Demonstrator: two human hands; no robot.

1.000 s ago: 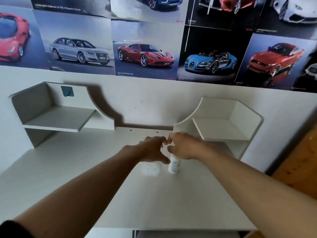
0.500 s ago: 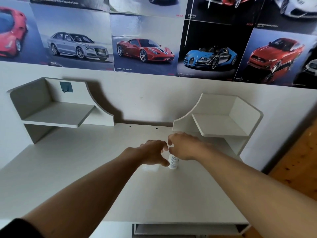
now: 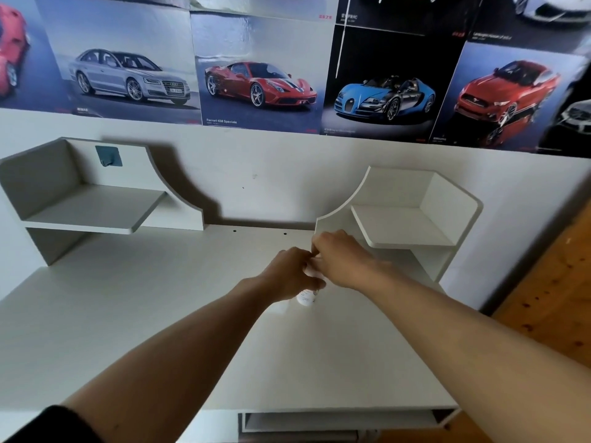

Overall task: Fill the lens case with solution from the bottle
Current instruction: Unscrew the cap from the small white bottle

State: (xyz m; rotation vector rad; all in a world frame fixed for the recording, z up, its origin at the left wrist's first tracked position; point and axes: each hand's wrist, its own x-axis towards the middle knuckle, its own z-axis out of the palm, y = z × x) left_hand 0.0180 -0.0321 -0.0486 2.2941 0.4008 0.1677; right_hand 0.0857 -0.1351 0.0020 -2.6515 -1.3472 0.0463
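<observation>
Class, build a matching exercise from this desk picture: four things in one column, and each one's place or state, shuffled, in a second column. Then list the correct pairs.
Things
1. small white plastic bottle
2. blue square hook
3. left hand
4. poster of a bright blue sports car

Places or states
A. stuck on the back panel of the left shelf
B. on the wall above the right shelf
C. mostly hidden under both hands, only its lower end showing
D. beside the right hand, fingers closed on the bottle

Pairs: 1-C, 2-A, 3-D, 4-B
</observation>
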